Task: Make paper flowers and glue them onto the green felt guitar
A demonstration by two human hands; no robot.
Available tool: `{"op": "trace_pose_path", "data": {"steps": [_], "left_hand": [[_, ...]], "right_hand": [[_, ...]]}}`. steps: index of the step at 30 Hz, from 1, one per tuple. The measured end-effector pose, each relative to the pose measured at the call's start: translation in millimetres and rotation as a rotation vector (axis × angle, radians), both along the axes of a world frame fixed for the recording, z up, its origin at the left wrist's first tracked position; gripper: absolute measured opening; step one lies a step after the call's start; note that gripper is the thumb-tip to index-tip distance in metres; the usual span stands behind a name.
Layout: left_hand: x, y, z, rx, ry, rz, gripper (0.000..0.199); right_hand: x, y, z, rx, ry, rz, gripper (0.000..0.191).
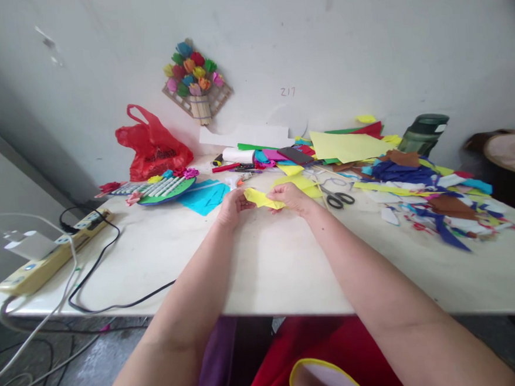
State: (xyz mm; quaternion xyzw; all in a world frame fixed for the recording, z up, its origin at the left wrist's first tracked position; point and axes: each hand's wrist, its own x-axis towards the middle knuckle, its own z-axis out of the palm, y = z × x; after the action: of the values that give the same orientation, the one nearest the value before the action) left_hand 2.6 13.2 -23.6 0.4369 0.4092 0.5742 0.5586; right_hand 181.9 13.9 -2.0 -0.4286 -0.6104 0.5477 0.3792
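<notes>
A small piece of yellow crepe paper [262,199] is stretched between my two hands, above the middle of the white table [284,261]. My left hand [233,208] pinches its left end. The right end is gripped between the fingers of my right hand [291,197]. Just right of my right hand lie black-handled scissors [341,200], beside more yellow paper [298,184]. To the left of my left hand, blue paper [205,196] lies flat. An orange-and-white tool [242,180], perhaps a glue gun, is partly hidden behind my hands.
Coloured paper scraps [452,209] heap up at the right, near a green bottle [425,133]. At left are a red plastic bag [155,144], a round green craft piece [164,189], and a power strip [54,257] with a black cable [97,260] crossing the table. Paper flowers [193,68] hang on the wall.
</notes>
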Motion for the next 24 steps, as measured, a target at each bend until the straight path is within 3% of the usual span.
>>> {"op": "trace_pose_path", "data": {"steps": [11,24], "left_hand": [[-1.2,-4.9,-1.6,0.065,0.047,0.0,0.028],[-2.8,-1.4,-10.5,0.14,0.113,-0.086,0.034]], "right_hand": [[3.1,-0.4,-1.0,-0.063,0.04,0.097,0.016],[-1.4,-7.4,3.7,-0.073,0.025,0.053,0.012]]}}
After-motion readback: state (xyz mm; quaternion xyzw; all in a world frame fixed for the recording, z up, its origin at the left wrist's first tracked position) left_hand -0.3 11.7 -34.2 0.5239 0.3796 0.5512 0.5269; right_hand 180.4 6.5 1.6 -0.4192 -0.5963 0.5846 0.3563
